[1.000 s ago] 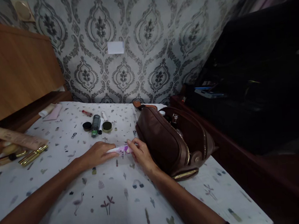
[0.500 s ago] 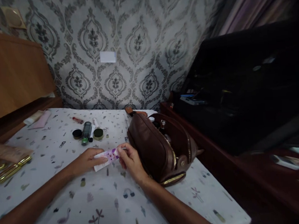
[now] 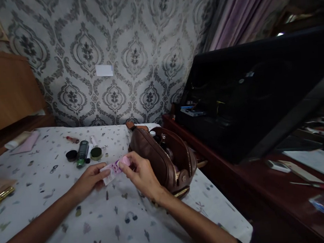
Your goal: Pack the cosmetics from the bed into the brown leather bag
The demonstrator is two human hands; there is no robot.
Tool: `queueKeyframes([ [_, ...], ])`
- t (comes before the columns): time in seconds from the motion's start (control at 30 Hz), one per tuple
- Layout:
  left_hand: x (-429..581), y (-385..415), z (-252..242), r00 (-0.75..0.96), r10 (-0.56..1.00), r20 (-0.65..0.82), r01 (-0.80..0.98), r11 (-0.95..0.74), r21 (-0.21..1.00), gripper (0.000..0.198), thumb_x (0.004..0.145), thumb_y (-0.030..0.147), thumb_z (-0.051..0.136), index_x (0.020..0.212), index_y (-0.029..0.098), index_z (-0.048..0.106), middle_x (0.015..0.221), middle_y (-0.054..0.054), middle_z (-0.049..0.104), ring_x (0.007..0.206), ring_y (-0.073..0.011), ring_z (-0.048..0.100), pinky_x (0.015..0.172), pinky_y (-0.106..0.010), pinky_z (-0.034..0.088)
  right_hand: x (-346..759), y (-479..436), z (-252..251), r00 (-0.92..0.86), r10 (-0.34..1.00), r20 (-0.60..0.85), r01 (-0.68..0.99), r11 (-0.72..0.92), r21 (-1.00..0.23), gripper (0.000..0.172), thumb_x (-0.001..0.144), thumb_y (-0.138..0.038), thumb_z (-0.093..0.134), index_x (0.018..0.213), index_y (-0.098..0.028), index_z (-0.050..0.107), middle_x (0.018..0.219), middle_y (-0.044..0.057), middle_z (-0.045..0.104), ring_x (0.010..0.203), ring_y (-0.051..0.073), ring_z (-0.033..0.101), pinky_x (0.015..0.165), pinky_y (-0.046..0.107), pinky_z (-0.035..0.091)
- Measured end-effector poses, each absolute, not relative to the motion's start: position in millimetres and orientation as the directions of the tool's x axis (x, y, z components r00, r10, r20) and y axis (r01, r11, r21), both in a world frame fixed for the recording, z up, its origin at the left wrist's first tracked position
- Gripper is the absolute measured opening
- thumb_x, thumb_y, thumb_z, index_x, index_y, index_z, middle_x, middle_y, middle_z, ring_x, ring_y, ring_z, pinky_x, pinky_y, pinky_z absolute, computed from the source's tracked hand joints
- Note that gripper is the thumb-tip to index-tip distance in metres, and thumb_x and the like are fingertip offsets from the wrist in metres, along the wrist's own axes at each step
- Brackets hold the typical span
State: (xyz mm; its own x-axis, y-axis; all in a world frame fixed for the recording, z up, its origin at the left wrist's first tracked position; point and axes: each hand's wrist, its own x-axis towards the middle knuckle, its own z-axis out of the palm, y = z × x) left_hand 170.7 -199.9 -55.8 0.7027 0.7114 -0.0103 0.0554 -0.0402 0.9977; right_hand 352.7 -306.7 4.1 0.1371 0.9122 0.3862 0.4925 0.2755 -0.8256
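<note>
Pinching pink-and-white tube [image 3: 113, 169]: left hand [image 3: 89, 179] grip on flat end, right hand [image 3: 139, 174] grip on cap; lettering unreadable; hovering beside brown bag [image 3: 158, 161], above open cloth [image 3: 103, 227].

Hands [image 3: 89, 179]: two
Pink tube [image 3: 114, 170]: one
Brown bag [image 3: 150, 152]: one
Round jars [image 3: 71, 155]: two
Green bottle [image 3: 82, 154]: one

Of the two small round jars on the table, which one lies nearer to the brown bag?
The olive-green jar, right of the dark green bottle; the black jar sits left of it.
</note>
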Motion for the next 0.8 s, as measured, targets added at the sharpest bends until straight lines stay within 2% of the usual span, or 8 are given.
queueKeyframes([
  [0.17,181.6,-208.7,-47.6,0.751,0.660,0.019,-0.011,-0.016,1.000,0.047,0.080,0.060,0.067,0.092,0.015,0.062,0.074,-0.003,0.063,0.064,-0.0141,0.057,0.051,-0.022,0.044,359.0,-325.1,22.5,0.144,0.875,0.462,0.554,0.316,-0.770,0.024,0.091,-0.042,0.056,0.093,-0.018,0.061,0.074,-0.001,0.059,0.065,0.013,0.052,0.059,0.023,0.040],
  [0.27,187.9,-214.4,-45.1,0.772,0.632,0.071,0.009,-0.122,0.992,0.054,0.079,0.057,0.069,0.112,0.016,0.061,0.100,-0.009,0.069,0.087,-0.0213,0.063,0.067,-0.029,0.052,364.5,-336.0,35.6,0.179,0.838,0.516,0.592,0.327,-0.736,0.025,0.093,-0.042,0.055,0.097,-0.018,0.061,0.077,0.000,0.062,0.067,0.013,0.054,0.061,0.023,0.041],
  [0.33,192.9,-218.8,-42.3,0.793,0.600,0.103,0.052,-0.235,0.971,0.061,0.081,0.056,0.068,0.128,0.020,0.055,0.118,-0.011,0.066,0.100,-0.0249,0.063,0.080,-0.034,0.054,370.2,-340.8,42.3,0.224,0.814,0.536,0.588,0.326,-0.741,0.026,0.092,-0.043,0.056,0.096,-0.018,0.061,0.077,0.001,0.062,0.067,0.013,0.055,0.060,0.024,0.042],
  [0.4,199.2,-223.9,-36.9,0.807,0.560,0.187,0.081,-0.418,0.905,0.060,0.087,0.053,0.062,0.138,0.024,0.048,0.133,-0.011,0.059,0.116,-0.0283,0.057,0.095,-0.041,0.051,377.0,-343.9,46.8,0.273,0.793,0.544,0.565,0.326,-0.758,0.027,0.092,-0.045,0.057,0.093,-0.018,0.061,0.077,0.001,0.063,0.066,0.014,0.056,0.059,0.024,0.043],
  [0.53,216.6,-235.1,-20.8,0.806,0.417,0.420,0.071,-0.773,0.630,0.059,0.098,0.043,0.050,0.151,0.027,0.031,0.155,-0.010,0.036,0.142,-0.0300,0.033,0.118,-0.048,0.030,392.7,-346.8,52.3,0.367,0.764,0.531,0.511,0.312,-0.801,0.034,0.091,-0.051,0.056,0.090,-0.018,0.061,0.073,0.001,0.063,0.061,0.013,0.056,0.054,0.023,0.043],
  [0.63,232.6,-242.7,-8.6,0.824,0.323,0.465,0.073,-0.875,0.478,0.060,0.100,0.039,0.046,0.154,0.028,0.022,0.159,-0.010,0.031,0.145,-0.0295,0.030,0.120,-0.048,0.029,407.3,-347.7,55.7,0.447,0.716,0.536,0.461,0.329,-0.824,0.038,0.090,-0.056,0.055,0.087,-0.018,0.059,0.065,-0.001,0.059,0.053,0.011,0.051,0.048,0.022,0.041],
  [0.7,243.5,-247.1,-1.6,0.850,0.264,0.455,0.061,-0.909,0.413,0.057,0.101,0.038,0.044,0.154,0.028,0.025,0.158,-0.010,0.033,0.144,-0.0293,0.032,0.119,-0.048,0.029,418.6,-348.4,57.9,0.489,0.686,0.539,0.439,0.340,-0.832,0.039,0.089,-0.056,0.056,0.085,-0.018,0.058,0.062,-0.002,0.057,0.051,0.011,0.049,0.048,0.022,0.040],
  [0.8,257.5,-251.7,6.6,0.887,0.179,0.426,0.025,-0.939,0.343,0.051,0.102,0.039,0.042,0.151,0.030,0.032,0.158,-0.006,0.034,0.145,-0.0276,0.032,0.122,-0.052,0.020,437.0,-350.4,60.5,0.522,0.651,0.551,0.476,0.314,-0.822,0.040,0.089,-0.057,0.056,0.084,-0.018,0.058,0.063,-0.001,0.058,0.052,0.011,0.049,0.048,0.023,0.041],
])
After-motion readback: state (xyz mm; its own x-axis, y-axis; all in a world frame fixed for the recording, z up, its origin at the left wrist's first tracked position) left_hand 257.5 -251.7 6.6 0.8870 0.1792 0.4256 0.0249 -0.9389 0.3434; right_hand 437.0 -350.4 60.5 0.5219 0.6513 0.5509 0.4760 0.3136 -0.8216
